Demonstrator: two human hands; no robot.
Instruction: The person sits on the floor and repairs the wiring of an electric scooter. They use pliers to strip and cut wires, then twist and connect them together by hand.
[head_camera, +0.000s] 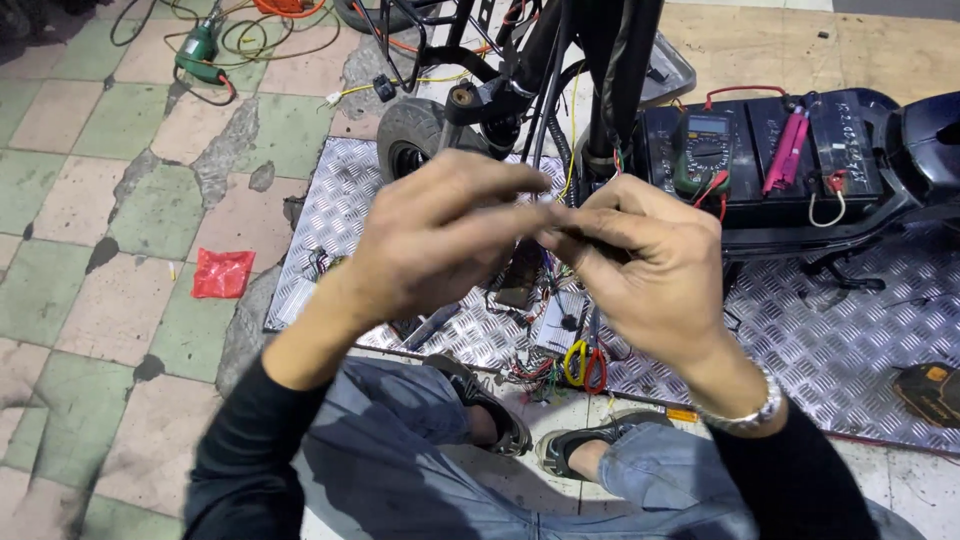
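The scooter (600, 110) is standing on a metal plate (850, 320) with a raised diamond pattern, shiny and grey, and everything here is placed from this scooter. Its black frame tubes are rising at the top middle, and its small rubber wheel (410, 135) is sitting at its left side. Its open deck, to the right of the tubes, is showing black box-shaped batteries (770, 150). A green meter (705, 150) with a grey screen is lying on the batteries, and a pink flat tool (788, 150) is lying just beside it.

Left of the scooter, the floor (90, 200) is made of worn green and pale tiles with cracked grey patches, and a crumpled red plastic piece (222, 273) is lying there. In front of the scooter, pliers (585, 365) with yellow and red handles are lying among thin coloured wires.

Both hands are meeting in front of the scooter's tubes. The left hand (440, 235) is bent, with its fingertips pinched together. The right hand (650, 265) is also pinched, and the two are holding a thin dark wire (580, 232) between them. The wire is small and partly hidden, so its shape is not clear. A silver metal bracelet (745, 412) is sitting on the right wrist.
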